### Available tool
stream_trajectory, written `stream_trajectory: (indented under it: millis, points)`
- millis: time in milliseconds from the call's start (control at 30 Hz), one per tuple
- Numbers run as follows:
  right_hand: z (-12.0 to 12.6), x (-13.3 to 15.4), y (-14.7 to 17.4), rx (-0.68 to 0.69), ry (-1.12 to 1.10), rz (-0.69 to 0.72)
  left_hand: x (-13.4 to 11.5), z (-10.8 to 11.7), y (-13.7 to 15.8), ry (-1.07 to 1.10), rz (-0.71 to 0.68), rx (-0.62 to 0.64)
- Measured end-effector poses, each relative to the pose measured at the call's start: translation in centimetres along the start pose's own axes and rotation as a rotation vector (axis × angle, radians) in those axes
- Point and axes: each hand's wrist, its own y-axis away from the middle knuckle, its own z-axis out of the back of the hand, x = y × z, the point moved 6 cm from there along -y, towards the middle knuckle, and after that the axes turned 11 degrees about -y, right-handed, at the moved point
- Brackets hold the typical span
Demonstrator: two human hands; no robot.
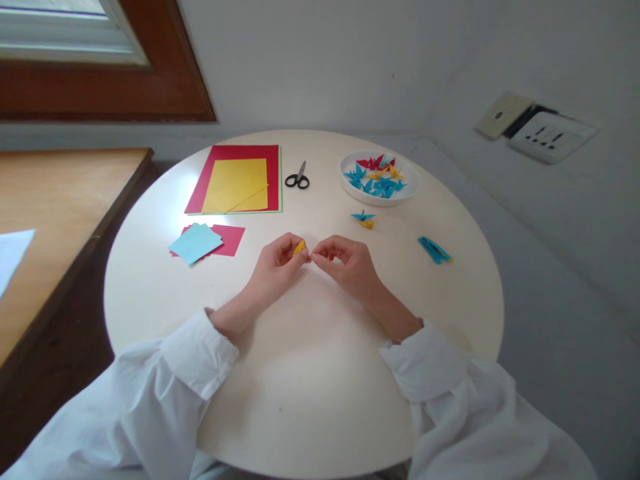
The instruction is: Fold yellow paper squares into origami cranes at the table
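The yellow paper [299,247], a small folded piece, is near the middle of the frame, above the counter [300,373]. The left hand [278,261] holds it, and its grip is pinching the paper between thumb and fingers. The right hand [351,263] is just beside, with curled fingers and its fingertips close to the left ones; I cannot tell whether its grip is also pinching the paper. In the upper right of the counter, a white dish [369,198] contains red, yellow and blue paper birds [385,187]. Below the dish lie a blue bird [363,216] and a yellow one [367,225]; blue folded strips [433,250] are farther right. Scissors [297,179] lie at upper centre. To their left, yellow sheets [237,180] rest on a red sheet [245,152], and below these are light blue squares [196,243], partly covering red paper [231,240].
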Motion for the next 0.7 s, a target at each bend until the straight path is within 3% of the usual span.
stream_trajectory:
  millis: [167, 367, 700]
  points:
    - [0.1, 0.0, 0.0, -0.013, -0.026, -0.031, 0.5, -0.3, -0.1, 0.188, 0.043, 0.023]
    - [-0.2, -0.6, 0.2, -0.002, -0.013, -0.072, 1.0, -0.3, -0.2, 0.474, 0.186, -0.004]
    - [-0.8, -0.3, 0.5, -0.045, 0.110, 0.007, 0.8, -1.2, -0.1, 0.616, 0.203, 0.106]
